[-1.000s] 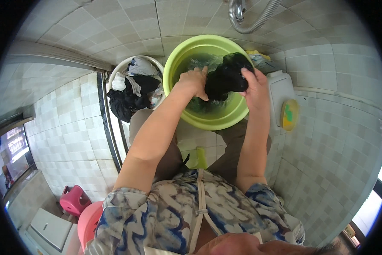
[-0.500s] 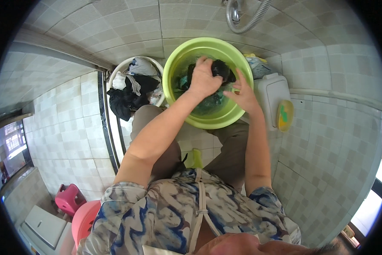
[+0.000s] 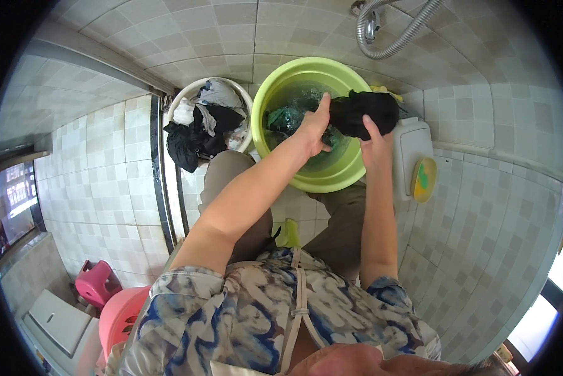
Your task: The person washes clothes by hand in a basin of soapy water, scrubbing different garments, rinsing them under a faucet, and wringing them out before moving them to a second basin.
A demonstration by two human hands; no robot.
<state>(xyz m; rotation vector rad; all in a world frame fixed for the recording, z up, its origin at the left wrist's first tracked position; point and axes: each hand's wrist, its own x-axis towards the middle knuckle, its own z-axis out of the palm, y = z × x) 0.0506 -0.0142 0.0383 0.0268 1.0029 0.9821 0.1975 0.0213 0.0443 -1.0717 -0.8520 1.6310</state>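
A wet black garment (image 3: 363, 113) is raised over the right rim of the green basin (image 3: 275, 169). My right hand (image 3: 377, 143) grips its right part, thumb on the front and the other fingers mostly hidden behind the cloth. My left hand (image 3: 317, 125) is over the water at the garment's left end, open, with its thumb and fingers apart. Whether it touches the cloth I cannot tell. Dark green cloth (image 3: 284, 119) lies in the water on the basin's left side.
Left of the basin, a white basket (image 3: 173, 113) holds black, white and grey clothes. A lidded pale bin (image 3: 413, 135) and a yellow soap dish (image 3: 424, 182) with a green piece are at the right. A metal shower hose (image 3: 394, 53) hangs on the far wall.
The black garment has come up out of the basin and moved right, spreading out. My right hand has closed on it. My left hand has let go and opened. The whole view has shifted slightly.
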